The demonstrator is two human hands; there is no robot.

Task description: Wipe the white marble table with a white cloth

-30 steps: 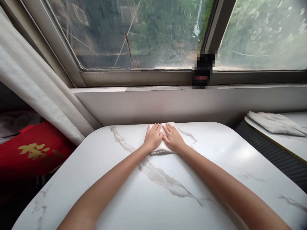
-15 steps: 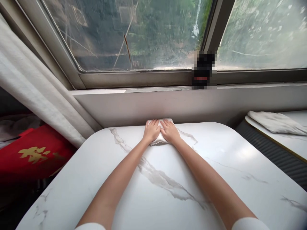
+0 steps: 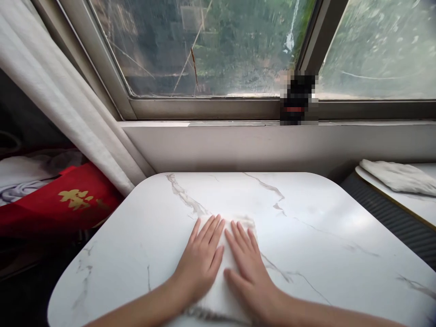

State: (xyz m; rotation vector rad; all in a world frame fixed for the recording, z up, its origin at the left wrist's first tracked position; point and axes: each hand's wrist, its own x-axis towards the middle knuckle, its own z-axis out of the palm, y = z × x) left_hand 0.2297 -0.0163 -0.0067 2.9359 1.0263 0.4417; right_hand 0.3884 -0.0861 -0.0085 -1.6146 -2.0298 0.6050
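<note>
Pressing flat on white cloth [image 3: 226,297], left hand [image 3: 200,259] and right hand [image 3: 250,268] are lying side by side, palms down, slightly apart. Left fingers are fanning slightly, thumb angling inward; right fingers are spreading a little, thumb pointing toward left hand. Cloth is lying on marbled white table [image 3: 136,227], near its middle. Second cloth [image 3: 398,176] is resting on neighboring surface [image 3: 420,206] at right. Red bag [image 3: 68,195] is sitting beyond table's left side.

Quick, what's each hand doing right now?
Left hand: open, palm down on the white cloth.
Right hand: open, palm down on the same cloth.
</note>
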